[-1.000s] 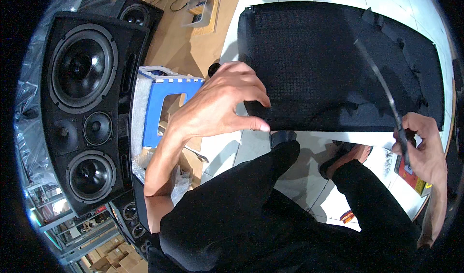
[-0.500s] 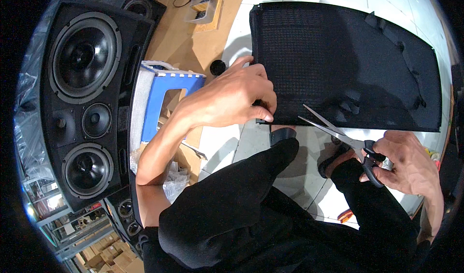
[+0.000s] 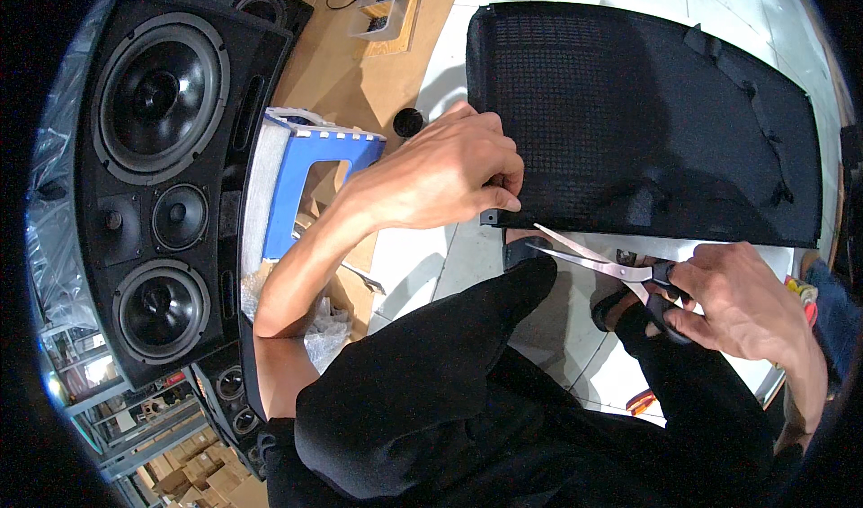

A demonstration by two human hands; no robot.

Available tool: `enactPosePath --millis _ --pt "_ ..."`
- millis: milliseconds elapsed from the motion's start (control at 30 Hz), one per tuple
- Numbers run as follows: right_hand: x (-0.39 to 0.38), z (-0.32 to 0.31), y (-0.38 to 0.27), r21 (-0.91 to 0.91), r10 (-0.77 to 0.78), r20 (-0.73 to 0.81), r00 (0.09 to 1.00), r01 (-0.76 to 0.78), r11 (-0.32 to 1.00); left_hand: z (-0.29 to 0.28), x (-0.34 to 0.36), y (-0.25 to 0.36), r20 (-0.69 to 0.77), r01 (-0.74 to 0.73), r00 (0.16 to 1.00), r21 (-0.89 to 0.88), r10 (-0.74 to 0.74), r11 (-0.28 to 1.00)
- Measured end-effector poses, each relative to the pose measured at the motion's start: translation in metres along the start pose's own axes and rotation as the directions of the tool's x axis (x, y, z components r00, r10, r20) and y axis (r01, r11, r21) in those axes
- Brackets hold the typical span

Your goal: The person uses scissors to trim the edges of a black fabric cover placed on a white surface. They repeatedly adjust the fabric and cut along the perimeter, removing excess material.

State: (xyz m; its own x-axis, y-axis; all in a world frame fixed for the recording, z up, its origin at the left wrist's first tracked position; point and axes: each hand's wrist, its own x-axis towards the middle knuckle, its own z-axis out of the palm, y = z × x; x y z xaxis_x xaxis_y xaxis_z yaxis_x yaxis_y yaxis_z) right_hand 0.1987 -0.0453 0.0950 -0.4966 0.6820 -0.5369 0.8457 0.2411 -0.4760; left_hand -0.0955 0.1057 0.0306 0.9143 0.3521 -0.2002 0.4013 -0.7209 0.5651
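Observation:
A wide black mesh panel with cloth over it (image 3: 629, 112), like a speaker grille, lies in front of me. Strips of loose cloth run along its right part. My left hand (image 3: 445, 171) is closed at the panel's near left corner, with thumb and fingers pinching its edge; the fingertips are partly hidden. A small corner piece with a hole shows just below the thumb. In my right hand (image 3: 746, 301) is a pair of scissors (image 3: 634, 274) with black handles. Their blades are spread and point left, just below the panel's near edge and apart from it.
To the left stands a tall black loudspeaker (image 3: 184, 216). Beside my left forearm is a blue and white box (image 3: 286, 189). Brown board holds a clear plastic container (image 3: 388, 21) and a round black cup (image 3: 408, 122). An orange-handled tool (image 3: 641, 403) lies on the white tiles.
The scissors and my right hand have moved left and slightly down, away from the panel's edge. My left hand has shifted slightly upward. Dark blue cloth has appeared at the right edge.

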Motion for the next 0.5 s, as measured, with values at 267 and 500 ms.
enactPosePath --millis 267,500 --pt "0.006 -0.015 0.006 -0.007 0.012 0.05 0.999 -0.012 1.0 -0.003 -0.005 0.005 0.057 -0.053 0.997 0.029 0.052 0.998" --pt "0.0 -0.008 0.011 -0.032 -0.001 0.02 1.0 0.002 0.999 -0.003 -0.006 0.005 0.063 -0.056 0.996 -0.013 0.056 0.998"
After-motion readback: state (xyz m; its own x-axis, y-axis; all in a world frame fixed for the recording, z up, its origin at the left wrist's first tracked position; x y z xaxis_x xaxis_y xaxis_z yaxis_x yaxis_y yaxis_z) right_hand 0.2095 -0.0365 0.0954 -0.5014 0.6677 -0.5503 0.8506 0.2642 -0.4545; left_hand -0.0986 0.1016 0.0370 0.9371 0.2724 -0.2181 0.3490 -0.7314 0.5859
